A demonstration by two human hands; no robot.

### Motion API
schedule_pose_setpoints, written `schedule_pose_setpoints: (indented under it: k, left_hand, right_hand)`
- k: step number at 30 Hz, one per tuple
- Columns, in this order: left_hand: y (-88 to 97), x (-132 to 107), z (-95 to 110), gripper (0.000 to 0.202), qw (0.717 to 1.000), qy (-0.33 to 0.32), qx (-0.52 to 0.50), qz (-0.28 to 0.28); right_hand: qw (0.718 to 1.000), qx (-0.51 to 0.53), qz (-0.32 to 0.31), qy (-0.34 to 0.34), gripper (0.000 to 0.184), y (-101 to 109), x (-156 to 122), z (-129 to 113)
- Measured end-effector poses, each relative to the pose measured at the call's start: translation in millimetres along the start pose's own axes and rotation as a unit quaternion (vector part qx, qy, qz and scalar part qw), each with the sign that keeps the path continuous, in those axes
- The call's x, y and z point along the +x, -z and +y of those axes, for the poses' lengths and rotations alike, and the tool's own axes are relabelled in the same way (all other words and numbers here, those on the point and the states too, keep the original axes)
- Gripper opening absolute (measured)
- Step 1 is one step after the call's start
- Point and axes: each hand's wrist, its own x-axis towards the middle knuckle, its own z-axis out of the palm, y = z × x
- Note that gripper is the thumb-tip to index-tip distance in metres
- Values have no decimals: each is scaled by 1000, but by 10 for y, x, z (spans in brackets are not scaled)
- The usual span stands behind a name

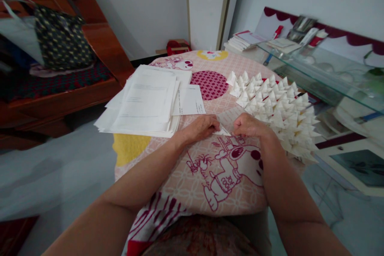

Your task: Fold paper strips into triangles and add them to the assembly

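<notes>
A sheet of paper (230, 115) lies on the table between my hands, its near edge turned up into a small folded corner. My left hand (201, 126) is closed on the left part of this fold. At the sheet's right side my right hand (246, 125) is curled into a near fist against the paper; its fingertips are partly hidden. Left of my hands sits a stack of printed sheets (144, 96), with a loose printed page (190, 100) sticking out beside it. Many folded paper pieces with pointed tips (276, 108) stand in rows to the right.
A patterned cloth with cartoon figures covers the round table (192, 176). Close by on the right is a glass-topped shelf (324, 72) carrying papers, a metal container and a red bottle (278, 31). A wooden bench (102, 44) with a patterned bag (63, 38) stands at the left.
</notes>
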Motion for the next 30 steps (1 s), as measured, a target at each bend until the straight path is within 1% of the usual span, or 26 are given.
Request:
schedule_pose_setpoints:
  k: [3, 4, 5, 9, 13, 17, 20, 26, 30]
  left_hand:
    - [8, 10, 0, 22, 1000, 10, -4, -3]
    - [10, 13, 2, 22, 1000, 20, -6, -1]
    - [10, 15, 6, 22, 999, 31, -7, 1]
    - [11, 20, 23, 21, 998, 63, -7, 7]
    - [1, 29, 27, 20, 997, 73, -4, 7]
    - [-36, 37, 22, 18, 996, 91, 1, 24]
    - [-60, 44, 38, 19, 995, 98, -5, 34]
    - [-49, 54, 101, 25, 991, 128, -21, 41]
    - [-41, 50, 67, 31, 989, 136, -57, 23]
  right_hand:
    - [996, 87, 2, 24, 18, -54, 2, -54]
    - [995, 98, 2, 28, 17, -90, 12, -85]
    - [996, 88, 2, 27, 17, -130, 26, -116]
    - [999, 3, 43, 12, 22, -257, 92, -197]
    - [998, -28, 60, 7, 20, -282, 132, -210]
    - [995, -62, 72, -6, 13, -281, 148, -235]
    - [995, -73, 75, -7, 10, -288, 151, -246]
    - [993, -76, 88, 1, 10, -310, 159, -226]
    - [994, -70, 89, 5, 13, -317, 165, -222]
